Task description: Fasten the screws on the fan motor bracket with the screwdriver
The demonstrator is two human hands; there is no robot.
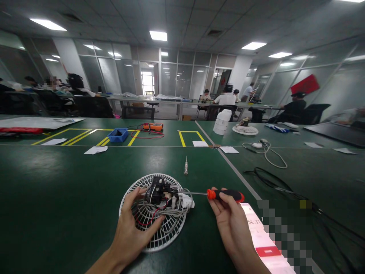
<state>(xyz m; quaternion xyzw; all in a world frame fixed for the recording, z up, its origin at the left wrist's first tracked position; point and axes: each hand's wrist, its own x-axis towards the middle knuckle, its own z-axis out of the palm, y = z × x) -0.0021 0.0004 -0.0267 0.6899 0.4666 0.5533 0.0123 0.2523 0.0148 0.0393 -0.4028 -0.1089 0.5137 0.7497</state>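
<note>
A white round fan grille [159,239] lies on the green table [57,190] in front of me. On it sits a black motor block [159,191] with red, black and white wires. My left hand [132,224] rests on the grille, fingers curled around the block's left side. My right hand [230,220] grips the red-and-black handle of a screwdriver [225,195]. Its thin shaft points left into the block's right side, beside a white plug [186,201].
A small pen-type screwdriver [186,166] lies beyond the grille. A phone [262,236] sits under my right forearm. White cable [266,150], black cable [273,182], a second grille [245,130], a white container [222,121], a blue tray [118,134] and an orange meter [153,126] lie further off. People sit at far desks.
</note>
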